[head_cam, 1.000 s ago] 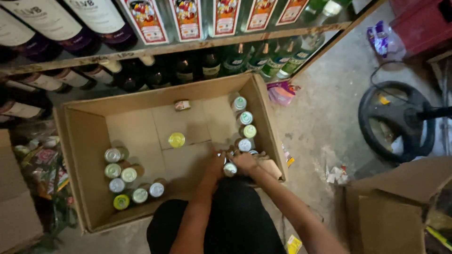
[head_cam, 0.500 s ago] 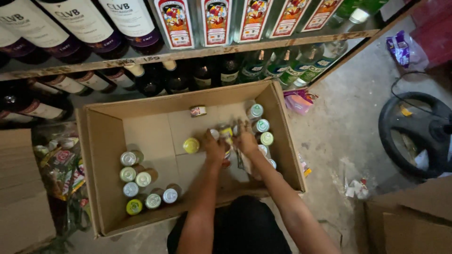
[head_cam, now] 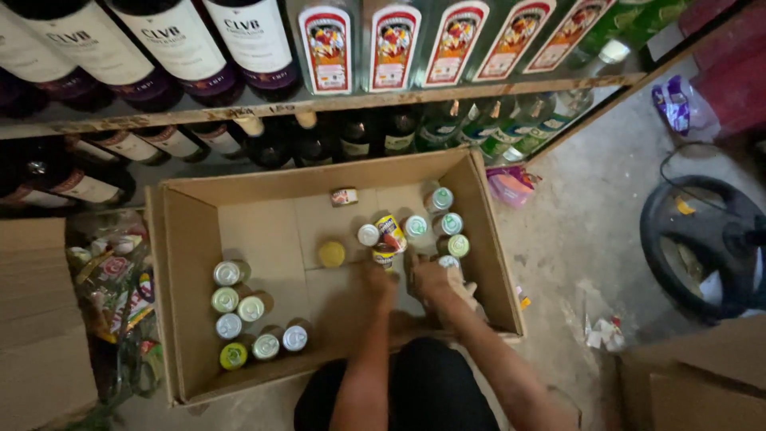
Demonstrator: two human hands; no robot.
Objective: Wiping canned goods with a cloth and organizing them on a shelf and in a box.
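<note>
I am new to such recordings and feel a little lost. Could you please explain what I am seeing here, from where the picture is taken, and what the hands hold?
There is no machine; a person works with bare hands. The camera sits on the person's head and looks down. An open cardboard box stands on the floor below shelves of bottles. Cans stand inside it, in a left group and a right group. The left hand touches a tilted yellow can. The right hand rests beside it; its grip is unclear.

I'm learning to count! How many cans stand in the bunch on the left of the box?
7 cans: four in the left column, one beside them, two along the front. None seems hidden.
</note>
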